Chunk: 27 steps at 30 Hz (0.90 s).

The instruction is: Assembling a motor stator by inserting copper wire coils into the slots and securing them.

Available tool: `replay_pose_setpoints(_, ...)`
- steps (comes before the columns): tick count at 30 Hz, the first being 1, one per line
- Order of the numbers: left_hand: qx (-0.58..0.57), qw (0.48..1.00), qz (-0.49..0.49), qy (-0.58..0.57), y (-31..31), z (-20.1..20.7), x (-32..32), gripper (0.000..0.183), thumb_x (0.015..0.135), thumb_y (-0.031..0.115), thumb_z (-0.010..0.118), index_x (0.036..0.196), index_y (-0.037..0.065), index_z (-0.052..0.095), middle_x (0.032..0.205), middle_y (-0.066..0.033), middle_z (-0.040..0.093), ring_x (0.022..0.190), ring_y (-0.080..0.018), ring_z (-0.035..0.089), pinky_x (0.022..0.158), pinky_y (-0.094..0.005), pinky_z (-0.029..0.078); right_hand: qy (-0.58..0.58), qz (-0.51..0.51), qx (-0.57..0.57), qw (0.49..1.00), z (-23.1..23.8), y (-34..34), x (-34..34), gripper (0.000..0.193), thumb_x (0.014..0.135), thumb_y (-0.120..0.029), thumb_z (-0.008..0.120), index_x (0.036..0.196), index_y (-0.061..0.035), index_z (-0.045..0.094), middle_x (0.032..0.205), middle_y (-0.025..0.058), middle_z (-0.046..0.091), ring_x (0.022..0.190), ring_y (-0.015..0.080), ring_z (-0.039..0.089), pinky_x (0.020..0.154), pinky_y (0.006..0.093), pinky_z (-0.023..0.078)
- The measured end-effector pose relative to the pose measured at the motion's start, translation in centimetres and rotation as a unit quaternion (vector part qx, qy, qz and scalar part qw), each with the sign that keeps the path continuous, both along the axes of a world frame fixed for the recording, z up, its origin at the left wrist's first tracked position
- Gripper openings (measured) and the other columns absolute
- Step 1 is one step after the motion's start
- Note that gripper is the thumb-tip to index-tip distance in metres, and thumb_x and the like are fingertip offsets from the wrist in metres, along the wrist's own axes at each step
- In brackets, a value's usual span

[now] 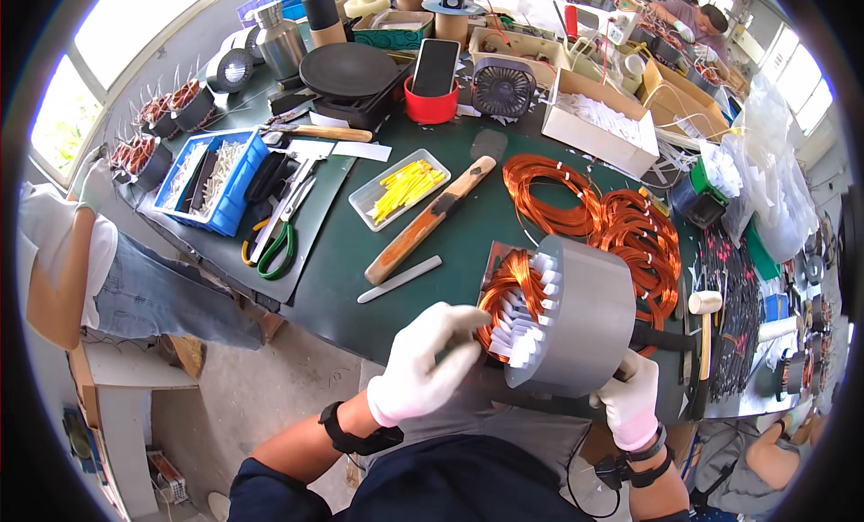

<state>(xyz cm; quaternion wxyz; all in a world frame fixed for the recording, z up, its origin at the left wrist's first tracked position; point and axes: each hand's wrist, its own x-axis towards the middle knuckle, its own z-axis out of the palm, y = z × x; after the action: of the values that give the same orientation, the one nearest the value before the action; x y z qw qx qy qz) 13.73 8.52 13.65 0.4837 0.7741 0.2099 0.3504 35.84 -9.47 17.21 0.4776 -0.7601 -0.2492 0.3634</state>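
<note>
A grey cylindrical motor stator lies on its side in front of me, its open end facing left. White insulating slips stick out around its slots, and a copper wire winding loops out of the bore. My left hand, in a white glove, is beside the winding. Its thumb and forefinger are apart, with the forefinger's tip close to the wire; whether it touches I cannot tell. My right hand, gloved too, grips the stator at its lower right edge, its fingertips partly hidden behind it.
Copper coils lie beyond the stator. Nearer the left are a wooden stick, a white strip, a tray of yellow slips, green-handled scissors and a blue bin. A mallet lies right. Other people work on both sides.
</note>
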Motion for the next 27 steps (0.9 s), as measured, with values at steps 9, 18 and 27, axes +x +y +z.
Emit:
replay_pose_setpoints(9,0.155,0.987,0.044,-0.007,-2.3,-4.1,0.6,0.039,0.077,-0.012,0.069,0.115,0.0,0.069,0.096,-0.014,0.068,0.086,-0.0307,0.067,0.078,-0.0384,0.055,-0.158,0.12,0.154,0.968,-2.3,0.1,0.5,0.015,0.083,-0.001,0.079,0.096,0.0014,0.075,0.074,0.0081,0.068,0.058,0.0158,0.065,0.052,0.0287,0.047)
replay_pose_setpoints(18,0.088,0.991,0.076,0.062,0.2,-2.7,0.2,0.026,0.087,-0.005,0.058,0.112,-0.002,0.066,0.104,-0.0164,0.067,0.088,-0.0266,0.067,0.082,-0.0347,0.053,-0.413,0.121,0.289,0.855,-6.1,-1.0,2.3,0.036,0.082,-0.014,0.083,0.116,-0.0066,0.073,0.075,0.0059,0.066,0.061,0.026,0.066,0.055,0.0371,0.052)
replay_pose_setpoints(27,-0.227,0.954,-0.177,0.086,4.3,-2.3,5.8,0.049,0.103,0.012,0.066,0.148,0.002,0.05,0.141,-0.0109,0.062,0.128,-0.0226,0.061,0.114,-0.0382,0.049,-0.316,0.002,0.199,0.927,-7.4,4.5,3.0,0.04,0.096,-0.027,0.077,0.124,-0.0053,0.058,0.074,0.0167,0.07,0.068,0.0382,0.072,0.059,0.0459,0.056)
